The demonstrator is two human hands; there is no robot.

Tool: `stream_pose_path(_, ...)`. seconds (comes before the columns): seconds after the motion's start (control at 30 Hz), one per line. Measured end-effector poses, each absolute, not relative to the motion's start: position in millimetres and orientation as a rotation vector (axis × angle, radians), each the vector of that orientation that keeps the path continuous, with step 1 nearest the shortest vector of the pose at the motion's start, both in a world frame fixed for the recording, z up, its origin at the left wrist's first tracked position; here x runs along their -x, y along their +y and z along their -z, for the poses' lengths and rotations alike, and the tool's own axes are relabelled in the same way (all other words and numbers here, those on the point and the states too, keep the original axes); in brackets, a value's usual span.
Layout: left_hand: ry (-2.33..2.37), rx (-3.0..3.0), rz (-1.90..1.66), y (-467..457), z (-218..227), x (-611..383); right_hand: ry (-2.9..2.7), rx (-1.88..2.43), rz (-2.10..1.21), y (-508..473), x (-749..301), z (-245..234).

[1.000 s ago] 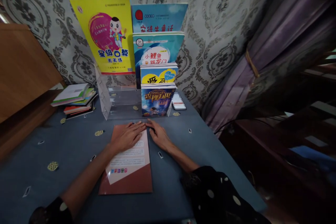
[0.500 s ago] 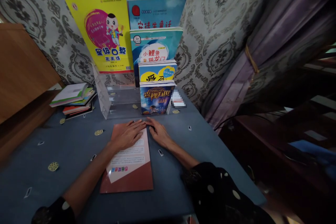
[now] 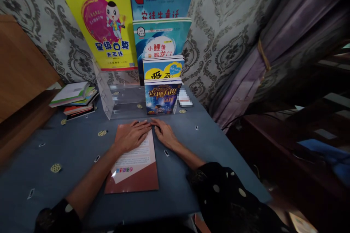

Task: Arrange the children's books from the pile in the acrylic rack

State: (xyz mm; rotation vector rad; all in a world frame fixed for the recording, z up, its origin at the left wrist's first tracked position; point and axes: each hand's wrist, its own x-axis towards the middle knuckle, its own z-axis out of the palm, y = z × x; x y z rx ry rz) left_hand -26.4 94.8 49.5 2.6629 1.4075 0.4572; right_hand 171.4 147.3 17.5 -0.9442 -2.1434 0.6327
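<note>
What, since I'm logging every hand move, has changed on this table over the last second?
Nothing was moved, gripped or let go; only the camera's view drifted slightly. The left hand still lies flat on the reddish-brown glossy book with a white text panel, the right hand rests open beside its top right corner on the blue tablecloth, and the clear acrylic rack of upright books stands unchanged.

Dim room, dark right side, glare on glossy covers, wide-angle warping at edges.
</note>
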Motion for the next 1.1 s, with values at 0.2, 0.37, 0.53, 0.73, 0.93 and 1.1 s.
stream_pose_path(0.2,1.372,-2.679,-0.454,95,-48,29,-2.163,0.901,-0.637,149,-170,-16)
stream_pose_path(0.37,1.332,-2.687,-0.442,95,-49,29,-2.186,0.885,-0.615,147,-170,-18)
stream_pose_path(0.53,1.295,-2.697,-0.488,94,-49,30,-2.207,0.904,-0.607,146,-169,-21)
stream_pose_path(0.73,1.224,-2.755,-0.596,96,-40,33,-2.249,0.951,-0.612,146,-168,-23)
stream_pose_path(0.93,1.173,-2.762,-0.641,90,-40,31,-2.283,0.978,-0.604,146,-168,-25)
stream_pose_path(1.1,1.174,-2.747,-0.654,84,-41,29,-2.299,0.984,-0.586,146,-168,-27)
